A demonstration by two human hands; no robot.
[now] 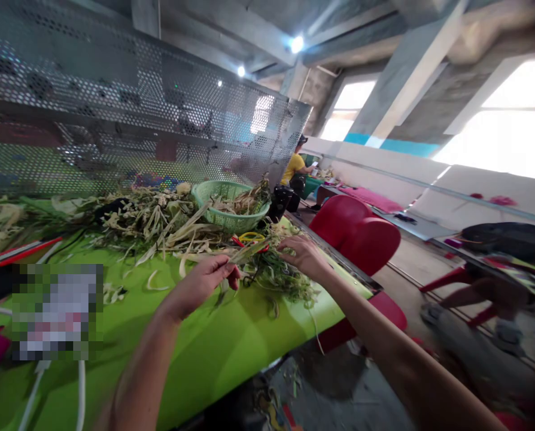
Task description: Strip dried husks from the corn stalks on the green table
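Note:
My left hand is closed in a pinch on a long green leaf strip that points toward the right. My right hand rests with curled fingers on a pile of green leaf scraps near the table's right end; whether it grips any is unclear. Both hands hover over the bright green table. A green mesh basket full of dried husks stands just beyond them. Red-handled scissors lie between the hands and the basket.
Heaps of dry husks and leaves cover the table's far side, backed by a perforated metal screen. Red plastic chairs stand right of the table. A person in a yellow shirt sits farther back. White cables lie near left.

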